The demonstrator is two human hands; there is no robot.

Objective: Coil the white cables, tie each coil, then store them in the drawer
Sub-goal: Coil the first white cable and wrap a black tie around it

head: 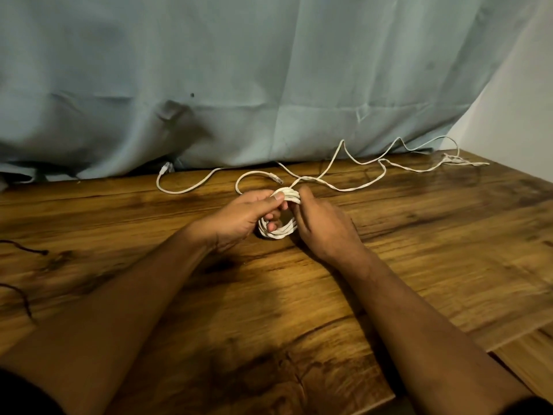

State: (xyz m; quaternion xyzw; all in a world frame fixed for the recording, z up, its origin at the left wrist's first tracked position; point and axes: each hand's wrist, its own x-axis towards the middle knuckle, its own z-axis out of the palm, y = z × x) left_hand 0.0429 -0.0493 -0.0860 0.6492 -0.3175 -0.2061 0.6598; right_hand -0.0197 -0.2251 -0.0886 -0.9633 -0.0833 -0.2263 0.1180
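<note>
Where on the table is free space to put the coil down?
Bare wood lies between the left forearm and the right forearm, and right of the latter up to the table edge. Left of the left forearm is free up to the dark cord. The back strip under the curtain is crowded with loose white cable.

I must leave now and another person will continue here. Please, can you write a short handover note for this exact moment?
Left hand: grips the white coil, thumb on top.
Right hand: holds the coil's right side.
Things: the coil is mid-table. The loose cable trails to the back right. One plug lies by the curtain. No drawer is in view.
Done: several turns are coiled.
Left: finish coiling, tie each coil, store them in the drawer.
</note>
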